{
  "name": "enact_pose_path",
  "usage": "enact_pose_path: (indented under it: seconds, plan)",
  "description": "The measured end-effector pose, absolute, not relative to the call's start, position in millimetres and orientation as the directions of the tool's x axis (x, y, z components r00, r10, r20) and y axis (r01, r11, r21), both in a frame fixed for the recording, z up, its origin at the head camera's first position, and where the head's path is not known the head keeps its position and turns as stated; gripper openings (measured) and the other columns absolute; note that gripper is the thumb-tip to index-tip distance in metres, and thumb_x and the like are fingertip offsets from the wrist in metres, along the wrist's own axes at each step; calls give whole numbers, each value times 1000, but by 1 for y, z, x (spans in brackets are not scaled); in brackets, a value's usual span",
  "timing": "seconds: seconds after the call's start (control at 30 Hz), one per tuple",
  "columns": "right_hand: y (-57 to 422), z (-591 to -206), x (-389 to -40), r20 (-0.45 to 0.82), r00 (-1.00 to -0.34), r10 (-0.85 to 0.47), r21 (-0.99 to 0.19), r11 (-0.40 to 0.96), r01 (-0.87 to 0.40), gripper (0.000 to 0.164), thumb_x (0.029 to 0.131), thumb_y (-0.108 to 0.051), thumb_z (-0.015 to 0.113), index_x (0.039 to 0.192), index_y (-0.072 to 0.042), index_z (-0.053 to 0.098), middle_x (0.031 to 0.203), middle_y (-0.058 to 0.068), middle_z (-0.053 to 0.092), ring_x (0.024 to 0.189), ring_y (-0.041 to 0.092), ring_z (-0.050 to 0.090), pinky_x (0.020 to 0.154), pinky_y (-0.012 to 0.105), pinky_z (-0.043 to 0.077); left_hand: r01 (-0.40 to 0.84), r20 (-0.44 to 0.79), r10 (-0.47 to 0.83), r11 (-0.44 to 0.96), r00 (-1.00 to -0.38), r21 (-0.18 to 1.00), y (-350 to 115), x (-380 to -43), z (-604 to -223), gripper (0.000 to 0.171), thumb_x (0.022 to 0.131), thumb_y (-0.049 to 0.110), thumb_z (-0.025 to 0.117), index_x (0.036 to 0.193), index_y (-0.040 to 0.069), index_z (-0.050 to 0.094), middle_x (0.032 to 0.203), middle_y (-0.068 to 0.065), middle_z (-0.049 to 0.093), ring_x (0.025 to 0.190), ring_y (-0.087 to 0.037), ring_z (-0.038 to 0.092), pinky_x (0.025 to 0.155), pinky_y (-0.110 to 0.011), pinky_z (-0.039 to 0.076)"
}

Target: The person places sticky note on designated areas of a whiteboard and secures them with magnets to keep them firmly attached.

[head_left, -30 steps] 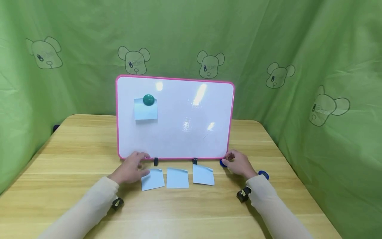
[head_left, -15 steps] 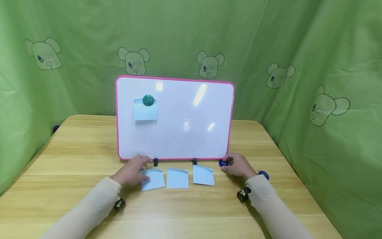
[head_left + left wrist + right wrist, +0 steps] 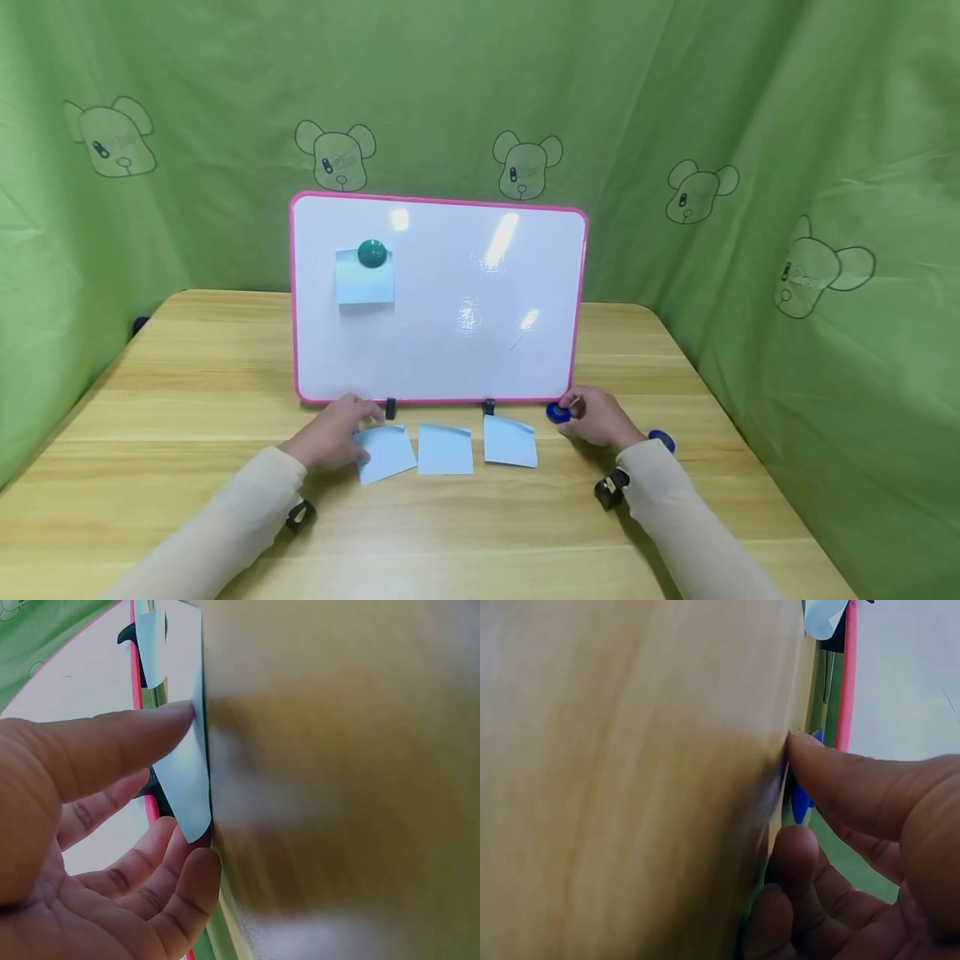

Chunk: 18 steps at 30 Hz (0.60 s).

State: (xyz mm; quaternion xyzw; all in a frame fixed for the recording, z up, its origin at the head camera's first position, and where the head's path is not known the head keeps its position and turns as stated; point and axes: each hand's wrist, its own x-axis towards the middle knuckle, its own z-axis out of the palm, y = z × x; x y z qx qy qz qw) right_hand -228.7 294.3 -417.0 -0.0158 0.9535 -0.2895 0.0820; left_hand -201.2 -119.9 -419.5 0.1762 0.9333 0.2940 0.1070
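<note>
My left hand (image 3: 333,433) is at the leftmost light blue sticky note (image 3: 390,457), fingers loosely bent. In the left wrist view the thumb (image 3: 120,739) lies over this note, with the other fingers around its end. My right hand (image 3: 596,417) has its thumb and index finger at the edge of a round blue magnet (image 3: 557,412), by the whiteboard's lower right corner. The right wrist view shows the blue magnet (image 3: 801,802) partly hidden behind the thumb. The pink-framed whiteboard (image 3: 450,333) stands upright, with a green magnet (image 3: 372,253) over the top of another sticky note (image 3: 364,283).
Two more light blue sticky notes, a middle one (image 3: 446,450) and a right one (image 3: 510,442), lie before the whiteboard's black feet (image 3: 391,408). A second blue magnet (image 3: 662,440) rests beyond the right wrist. Green curtains (image 3: 465,100) surround the wooden table (image 3: 450,542).
The leftmost sticky note has turned slightly under my left hand, which has shifted a little right and down. The blue magnet at my right fingertips has slid slightly left, showing more of itself.
</note>
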Motion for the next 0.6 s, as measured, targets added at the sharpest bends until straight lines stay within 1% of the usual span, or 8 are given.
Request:
enact_pose_path:
  seconds: [0.17,0.27,0.33,0.47,0.6]
  plan:
    - [294,-417,-228,-147,-986,-79,-557,830,17,24,80,-10,78,99,-7,64,88,8,58,82,25,52,70,36,44,303,-83,426,754,-901,583,-120,-202,-420,38,71,-4,80,102,14,66,106,-4,61,96,-24,55,89,-44,49]
    - [294,-415,-227,-152,-985,-80,-559,829,19,22,81,-10,77,99,-6,64,88,8,58,81,25,52,68,35,45,317,-77,444,741,-893,592,-120,-202,-420,35,69,-6,79,94,13,63,101,-4,64,96,-25,58,89,-46,50]
    - [294,-414,-227,-155,-985,-80,-557,830,20,21,82,-11,76,100,-6,65,89,8,59,81,25,53,67,34,46,322,-74,451,734,-890,598,-120,-202,-420,35,68,-8,78,89,13,59,99,-4,64,94,-25,58,89,-46,50]
    - [296,-412,-225,-164,-982,-88,-555,831,18,18,83,-10,76,98,-7,67,90,8,60,81,24,53,67,33,47,338,-58,462,723,-885,602,-122,-202,-420,38,67,-10,77,83,13,51,91,-1,60,85,-22,53,84,-42,50]
    - [299,-409,-223,-172,-975,-138,-542,840,-23,17,83,-9,75,98,-7,67,90,8,62,80,25,55,68,34,48,366,-32,481,707,-876,606,-124,-201,-421,36,66,-11,76,81,15,56,86,1,59,80,-20,51,79,-40,48]
